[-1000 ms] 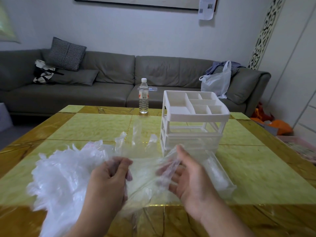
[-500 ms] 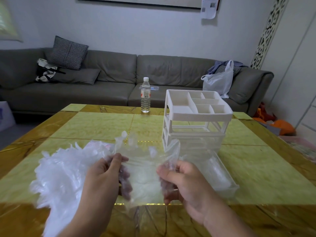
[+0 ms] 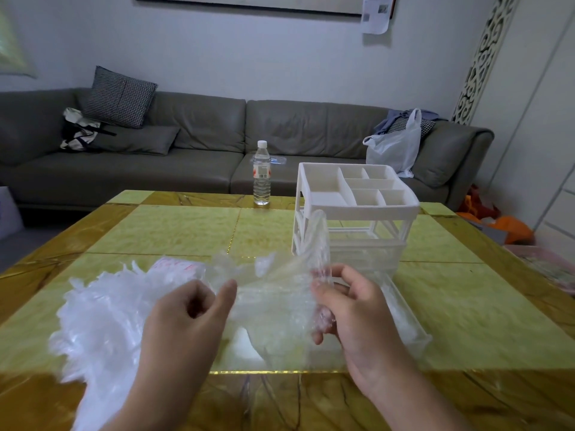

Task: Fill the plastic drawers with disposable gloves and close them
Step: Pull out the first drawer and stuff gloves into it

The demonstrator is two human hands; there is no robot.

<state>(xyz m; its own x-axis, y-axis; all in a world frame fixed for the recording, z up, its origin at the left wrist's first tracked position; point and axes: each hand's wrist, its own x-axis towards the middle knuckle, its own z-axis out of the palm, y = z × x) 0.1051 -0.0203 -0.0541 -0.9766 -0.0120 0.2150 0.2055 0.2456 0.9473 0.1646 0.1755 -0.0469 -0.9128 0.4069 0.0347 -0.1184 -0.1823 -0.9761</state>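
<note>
Both hands are closed on one clear disposable glove (image 3: 273,293), stretched flat between the left hand (image 3: 189,312) and the right hand (image 3: 351,309) above the counter (image 3: 174,225). A heap of gloves (image 3: 105,312) is seen at left; a pulled-out clear drawer (image 3: 404,315) lies just right of the right hand, before the white drawer frame (image 3: 354,209). Folding small first is advised, so nothing snags the rim. Open room is left ahead; the near edge is close.

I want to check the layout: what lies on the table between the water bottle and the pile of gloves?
In the head view, only bare table lies between the water bottle and the pile of gloves.
</note>
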